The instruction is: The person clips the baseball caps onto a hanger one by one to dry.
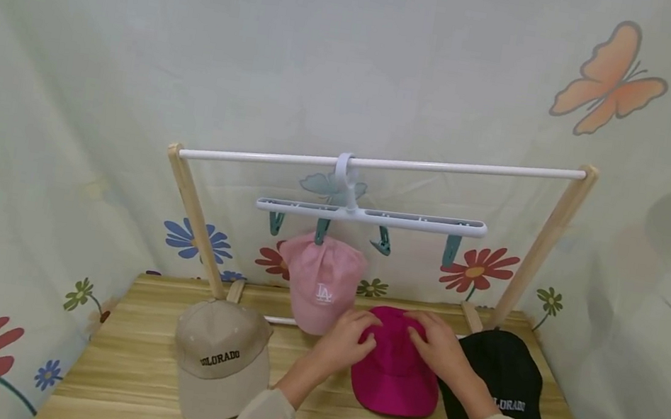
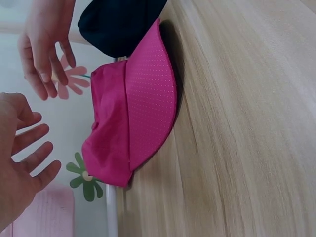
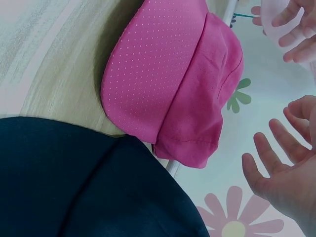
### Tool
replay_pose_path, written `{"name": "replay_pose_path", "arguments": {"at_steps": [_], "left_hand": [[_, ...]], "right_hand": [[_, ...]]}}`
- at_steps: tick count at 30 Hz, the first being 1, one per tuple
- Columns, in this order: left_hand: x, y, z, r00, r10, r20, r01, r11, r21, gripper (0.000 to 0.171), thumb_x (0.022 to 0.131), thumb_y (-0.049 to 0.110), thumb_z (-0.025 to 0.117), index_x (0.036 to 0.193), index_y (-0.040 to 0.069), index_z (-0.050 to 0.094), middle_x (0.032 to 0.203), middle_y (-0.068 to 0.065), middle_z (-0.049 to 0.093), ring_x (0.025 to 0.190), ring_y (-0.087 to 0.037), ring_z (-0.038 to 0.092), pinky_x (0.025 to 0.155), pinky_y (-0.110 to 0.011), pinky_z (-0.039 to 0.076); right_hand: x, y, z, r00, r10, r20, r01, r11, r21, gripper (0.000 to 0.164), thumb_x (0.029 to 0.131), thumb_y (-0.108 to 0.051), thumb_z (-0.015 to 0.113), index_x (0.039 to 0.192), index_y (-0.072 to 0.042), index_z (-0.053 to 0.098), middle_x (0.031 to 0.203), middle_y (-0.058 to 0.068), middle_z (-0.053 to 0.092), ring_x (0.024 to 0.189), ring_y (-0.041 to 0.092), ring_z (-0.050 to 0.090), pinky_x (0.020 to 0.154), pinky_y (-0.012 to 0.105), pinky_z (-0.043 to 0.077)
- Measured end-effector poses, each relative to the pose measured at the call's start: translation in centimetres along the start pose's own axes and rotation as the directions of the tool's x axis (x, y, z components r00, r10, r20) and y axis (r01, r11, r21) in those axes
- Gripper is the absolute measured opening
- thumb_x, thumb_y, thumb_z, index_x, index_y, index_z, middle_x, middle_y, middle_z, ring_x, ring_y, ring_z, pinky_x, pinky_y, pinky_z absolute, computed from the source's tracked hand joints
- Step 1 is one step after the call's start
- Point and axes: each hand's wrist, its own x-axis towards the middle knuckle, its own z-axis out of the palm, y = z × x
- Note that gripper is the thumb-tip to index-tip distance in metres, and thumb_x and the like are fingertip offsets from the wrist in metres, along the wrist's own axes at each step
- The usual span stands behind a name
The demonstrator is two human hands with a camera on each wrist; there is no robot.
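Note:
A magenta cap lies on the wooden table with its brim toward me. My left hand hovers at the cap's left side, and my right hand is over its right side. Both wrist views show a gap between the loosely bent fingers and the magenta cap; neither hand holds anything. A pink cap with white letters hangs behind, caught by a green clip of the white hanger. The hanger's other clips carry nothing.
A beige cap sits on the left of the table. On the right lies a black cap, partly behind my right forearm. A rack with wooden posts and a white rod carries the hanger.

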Motion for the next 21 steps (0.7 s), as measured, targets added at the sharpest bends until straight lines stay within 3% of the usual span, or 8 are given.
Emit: {"name": "replay_pose_path", "arguments": {"at_steps": [21], "left_hand": [[0.0,-0.8,1.0,0.996,-0.083,0.014,0.084,0.995,-0.048,0.026,0.093,0.01,0.063,0.118,0.009,0.072,0.118,-0.003,0.071,0.112,-0.022,0.063,0.099,-0.031,0.05]], "right_hand": [[0.9,1.2,-0.3,0.996,0.058,0.066,-0.055,0.998,-0.037,0.031,0.098,-0.008,0.065,0.127,0.001,0.066,0.123,0.02,0.066,0.113,0.038,0.064,0.091,0.053,0.055]]}}
